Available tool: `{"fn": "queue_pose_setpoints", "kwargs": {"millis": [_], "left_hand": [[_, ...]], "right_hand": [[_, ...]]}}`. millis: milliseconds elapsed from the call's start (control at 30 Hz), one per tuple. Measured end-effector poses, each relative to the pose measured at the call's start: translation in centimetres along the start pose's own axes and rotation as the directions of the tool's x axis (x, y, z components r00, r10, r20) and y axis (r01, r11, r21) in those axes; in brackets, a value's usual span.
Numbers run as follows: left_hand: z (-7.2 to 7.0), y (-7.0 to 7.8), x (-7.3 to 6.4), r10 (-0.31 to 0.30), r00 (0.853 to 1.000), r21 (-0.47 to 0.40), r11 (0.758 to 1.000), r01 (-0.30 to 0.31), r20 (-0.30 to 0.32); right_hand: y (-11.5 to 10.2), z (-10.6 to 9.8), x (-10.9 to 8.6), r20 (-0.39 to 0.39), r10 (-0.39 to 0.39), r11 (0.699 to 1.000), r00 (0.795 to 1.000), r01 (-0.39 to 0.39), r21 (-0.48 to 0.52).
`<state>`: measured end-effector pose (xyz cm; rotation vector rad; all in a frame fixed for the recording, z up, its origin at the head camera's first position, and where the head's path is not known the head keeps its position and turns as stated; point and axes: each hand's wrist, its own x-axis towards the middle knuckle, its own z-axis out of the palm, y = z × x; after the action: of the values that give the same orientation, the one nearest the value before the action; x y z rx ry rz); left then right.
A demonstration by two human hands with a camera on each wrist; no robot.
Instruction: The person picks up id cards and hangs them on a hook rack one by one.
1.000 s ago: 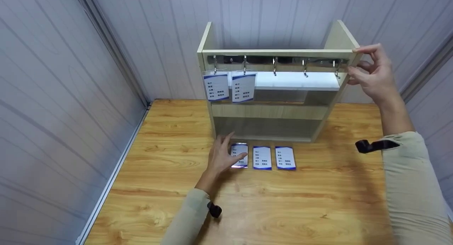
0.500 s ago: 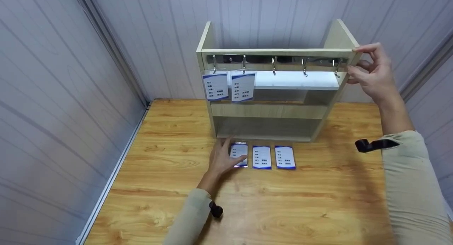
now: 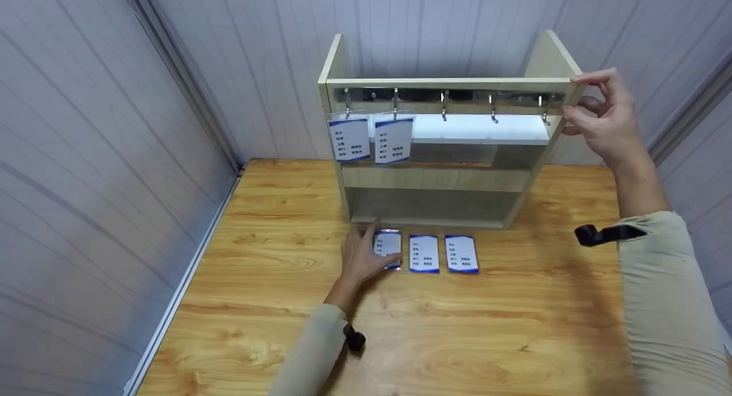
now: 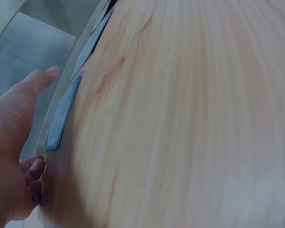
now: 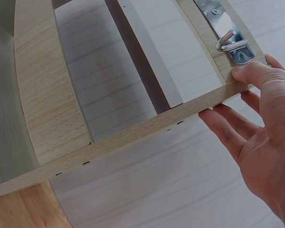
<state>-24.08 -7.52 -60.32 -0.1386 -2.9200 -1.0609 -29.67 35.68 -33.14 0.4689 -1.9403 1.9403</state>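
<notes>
My left hand is low over the leftmost of three badge cards lying in a row on the table, thumb and fingers spread across that blue-and-white badge card. In the left wrist view the thumb stands away from the badge, while the other fingertips are down by its near end. Up at the right, my right hand grips the top corner of a wooden shelf unit. The right wrist view has its thumb on the front face, beside a metal hook, and fingers behind the side panel.
Two badge cards hang from the left hooks of the rail: an outer card and an inner card. Flat on the table lie a middle card and a right card. Panelled walls enclose the wooden table.
My left hand has shifted slightly to the right over the leftmost card on the table. The right hand keeps its grip on the shelf unit's corner.
</notes>
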Motion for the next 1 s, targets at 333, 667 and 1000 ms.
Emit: {"fn": "queue_pose_setpoints", "kwargs": {"millis": [333, 667, 1000], "left_hand": [[0.5, 0.4, 0.3, -0.042, 0.999, 0.063, 0.997, 0.043, -0.020], [1.1, 0.9, 0.2, -0.092, 0.996, 0.160, 0.983, 0.094, -0.018], [0.6, 1.3, 0.2, -0.103, 0.995, 0.174, 0.980, 0.100, 0.011]], "right_hand": [[-0.1, -0.1, -0.2, -0.001, 0.010, 0.999, 1.000, -0.010, -0.030], [-0.1, 0.0, 0.0, -0.010, 0.014, 1.000, 1.000, -0.014, 0.005], [-0.1, 0.0, 0.0, -0.016, 0.019, 1.000, 1.000, -0.019, 0.000]]}}
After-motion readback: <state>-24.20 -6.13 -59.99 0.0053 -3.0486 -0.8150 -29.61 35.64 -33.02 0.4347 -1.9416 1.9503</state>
